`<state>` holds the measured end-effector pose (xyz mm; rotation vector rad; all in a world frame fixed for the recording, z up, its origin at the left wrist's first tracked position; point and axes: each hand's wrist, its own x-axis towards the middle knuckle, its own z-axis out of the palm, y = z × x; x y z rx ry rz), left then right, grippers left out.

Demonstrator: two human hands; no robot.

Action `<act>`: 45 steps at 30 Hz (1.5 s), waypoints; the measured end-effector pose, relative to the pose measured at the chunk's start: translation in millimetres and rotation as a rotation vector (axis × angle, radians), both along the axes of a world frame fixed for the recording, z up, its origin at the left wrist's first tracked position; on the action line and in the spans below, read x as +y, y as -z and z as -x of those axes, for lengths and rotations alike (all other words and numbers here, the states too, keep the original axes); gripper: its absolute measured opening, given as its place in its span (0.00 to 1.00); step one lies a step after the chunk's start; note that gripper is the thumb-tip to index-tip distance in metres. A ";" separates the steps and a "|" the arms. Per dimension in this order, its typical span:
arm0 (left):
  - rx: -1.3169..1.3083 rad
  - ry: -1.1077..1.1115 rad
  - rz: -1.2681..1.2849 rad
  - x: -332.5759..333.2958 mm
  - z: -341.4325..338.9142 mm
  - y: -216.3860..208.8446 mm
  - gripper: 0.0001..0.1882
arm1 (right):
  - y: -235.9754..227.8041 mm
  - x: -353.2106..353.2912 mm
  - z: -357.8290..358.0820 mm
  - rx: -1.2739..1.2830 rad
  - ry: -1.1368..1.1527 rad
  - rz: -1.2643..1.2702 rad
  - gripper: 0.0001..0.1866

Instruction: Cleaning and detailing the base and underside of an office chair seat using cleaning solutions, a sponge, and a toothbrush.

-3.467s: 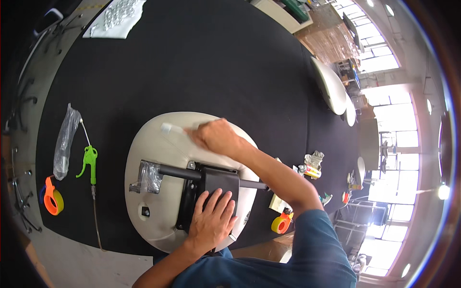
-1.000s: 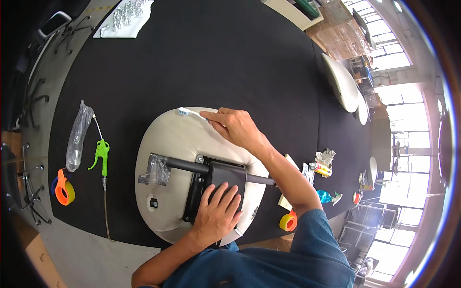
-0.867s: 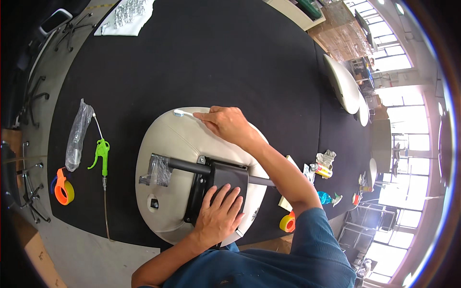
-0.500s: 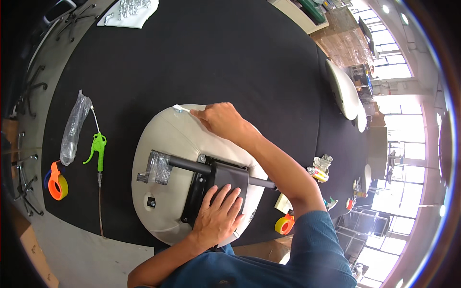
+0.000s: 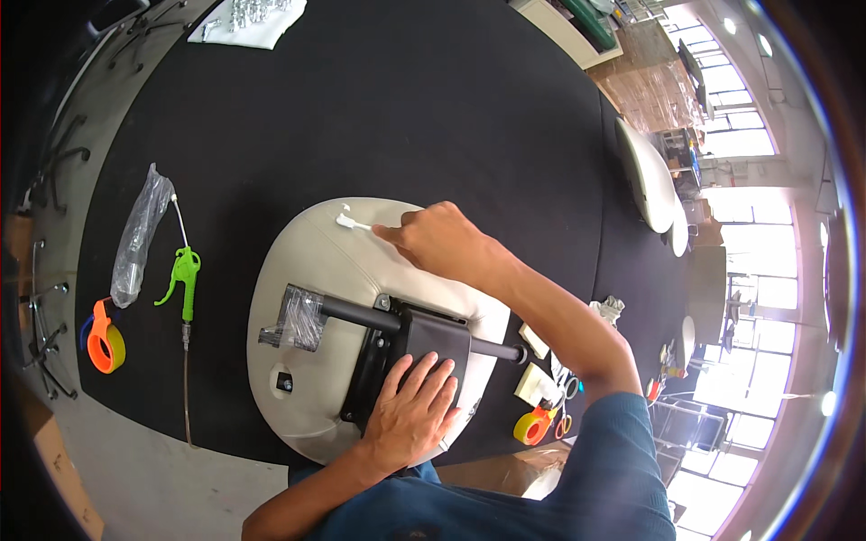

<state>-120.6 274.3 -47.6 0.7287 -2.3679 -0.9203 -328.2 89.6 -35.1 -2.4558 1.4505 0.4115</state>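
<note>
A beige chair seat (image 5: 311, 243) lies underside up in front of me, with a black tilt mechanism (image 5: 435, 335) mounted on it. On the mechanism's housing my left hand (image 5: 410, 406) rests flat, fingers spread. My right hand (image 5: 451, 242) pinches a white toothbrush (image 5: 350, 222) by its handle, over the seat's far edge. A small white smear (image 5: 345, 208) shows on the cover just beyond the brush head. Clear plastic film (image 5: 299, 317) wraps the end of the black lever on the left. A second black rod (image 5: 498, 350) sticks out on the right.
On the black table (image 5: 388, 108), left of the seat, are a green air blow gun (image 5: 186, 270), a plastic-wrapped part (image 5: 140, 243) and an orange tape dispenser (image 5: 105, 343). Another tape dispenser (image 5: 534, 424) and scissors (image 5: 568, 389) lie right. Metal parts (image 5: 253, 13) sit far left.
My right hand has drawn the toothbrush back toward me and slightly right, leaving a white smear in view. My left hand stays on the mechanism.
</note>
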 end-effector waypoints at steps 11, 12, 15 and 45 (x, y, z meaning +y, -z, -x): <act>-0.005 -0.010 -0.004 0.4 0.6 1.6 0.22 | 11.5 0.4 9.7 -0.038 -0.040 0.051 0.20; -0.005 -0.006 -0.003 1.6 3.5 1.5 0.22 | 11.6 4.7 17.8 -0.042 -0.023 0.043 0.21; -0.012 0.012 -0.012 3.4 5.6 -0.3 0.22 | 35.0 -17.1 6.2 -0.028 -0.018 0.129 0.22; 0.012 0.001 -0.012 -1.3 -0.9 0.2 0.22 | 12.2 20.2 5.9 -0.050 -0.033 0.093 0.21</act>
